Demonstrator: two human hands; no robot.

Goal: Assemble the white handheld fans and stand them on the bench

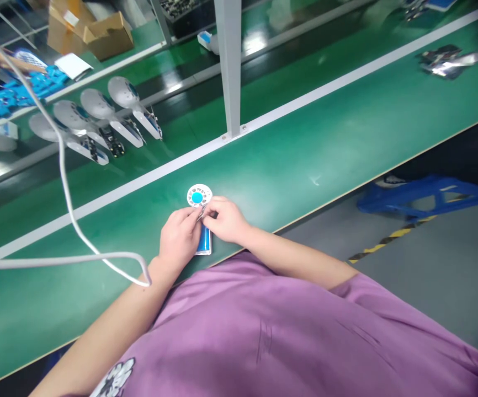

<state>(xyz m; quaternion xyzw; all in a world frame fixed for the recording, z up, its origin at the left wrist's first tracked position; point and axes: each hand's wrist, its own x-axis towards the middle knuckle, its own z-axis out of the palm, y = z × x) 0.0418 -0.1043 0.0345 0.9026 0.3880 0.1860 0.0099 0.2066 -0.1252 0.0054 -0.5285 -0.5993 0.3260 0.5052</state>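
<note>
A white device with a round, slotted head (197,196) and a turquoise centre lies on the green bench near its front edge. Its straight handle (205,242) has a blue face and points toward my body. My left hand (179,237) is closed over the left side of the device at the neck. From the right, my right hand (226,220) meets it with thumb and finger pinched together. Between the fingertips is a small dark or silvery part, too small and covered to name. The fingers hide the middle of the device.
Several similar white round-headed devices (123,94) stand in a row behind the bench's white rail (148,179). A white cable (67,187) hangs over my left forearm. A grey post (228,71) rises ahead. Silvery bags (448,62) lie far right; a blue stool (425,193) stands below.
</note>
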